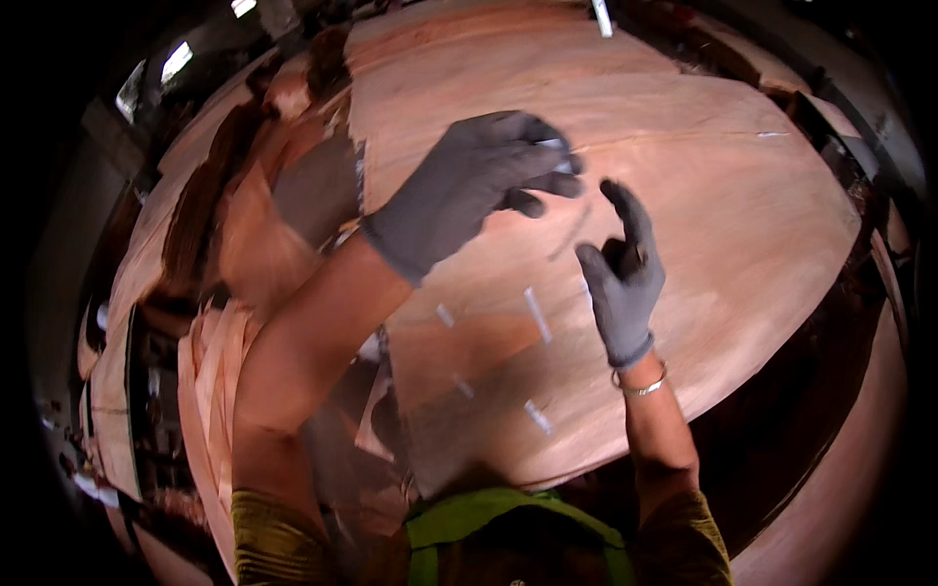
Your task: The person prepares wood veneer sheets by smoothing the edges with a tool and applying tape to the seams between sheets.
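My left hand (469, 181), in a dark grey glove, hovers over a broad sheet of wood veneer (723, 244). Its fingers are curled in, and a small whitish thing (555, 146) shows among them, too blurred to name. Just right and nearer to me, my right hand (625, 278), gloved in grey too, is raised with thumb and fingers apart and nothing visible between them. Short white strips, one of them (537, 314) in the middle and another (537, 418) closer to me, lie on the veneer below the hands.
Loose veneer strips (210, 381) hang in a bundle at the left. Beyond them a stack of rough-edged sheets (200, 205) runs along the left side. A dark gap (791, 420) borders the veneer at the lower right, with another pale sheet (845, 479) past it.
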The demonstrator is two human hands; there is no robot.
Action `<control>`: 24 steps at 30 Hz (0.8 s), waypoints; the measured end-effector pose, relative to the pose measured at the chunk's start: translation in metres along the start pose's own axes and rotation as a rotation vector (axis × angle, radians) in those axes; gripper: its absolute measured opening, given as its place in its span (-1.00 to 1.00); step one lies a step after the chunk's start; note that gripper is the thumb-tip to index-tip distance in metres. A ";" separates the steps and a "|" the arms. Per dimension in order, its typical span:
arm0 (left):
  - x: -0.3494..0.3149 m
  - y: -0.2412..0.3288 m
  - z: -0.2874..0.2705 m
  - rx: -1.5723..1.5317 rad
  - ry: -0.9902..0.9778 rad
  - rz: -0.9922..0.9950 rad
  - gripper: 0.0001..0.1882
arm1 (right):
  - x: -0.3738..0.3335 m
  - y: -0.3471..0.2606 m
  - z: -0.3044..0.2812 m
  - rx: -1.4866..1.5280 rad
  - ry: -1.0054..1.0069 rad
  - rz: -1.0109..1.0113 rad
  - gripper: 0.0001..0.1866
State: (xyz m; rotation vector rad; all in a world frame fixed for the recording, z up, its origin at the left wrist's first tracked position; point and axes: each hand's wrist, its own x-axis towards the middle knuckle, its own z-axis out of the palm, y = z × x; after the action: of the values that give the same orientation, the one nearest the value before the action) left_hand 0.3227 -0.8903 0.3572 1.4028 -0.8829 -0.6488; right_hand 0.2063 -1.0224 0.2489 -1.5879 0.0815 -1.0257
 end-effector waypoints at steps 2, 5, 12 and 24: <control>-0.023 -0.006 0.003 0.042 0.015 -0.011 -0.80 | -0.010 0.004 0.018 0.022 -0.074 0.066 -0.70; -0.048 -0.023 -0.015 0.096 0.139 0.022 -0.81 | -0.054 0.004 0.026 0.085 -0.193 0.295 -0.86; -0.141 -0.159 -0.108 -0.163 0.481 -0.169 -0.87 | -0.222 0.009 0.021 0.106 -0.394 1.065 -0.91; -0.267 -0.390 -0.203 0.627 0.618 -0.263 -0.89 | -0.394 0.063 0.146 -0.117 -0.193 1.338 -0.77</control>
State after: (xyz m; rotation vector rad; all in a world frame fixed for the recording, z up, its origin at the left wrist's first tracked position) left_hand 0.3919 -0.5918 -0.0560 2.1498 -0.4080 -0.0848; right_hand 0.0887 -0.7089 -0.0128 -1.2936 0.9379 0.1840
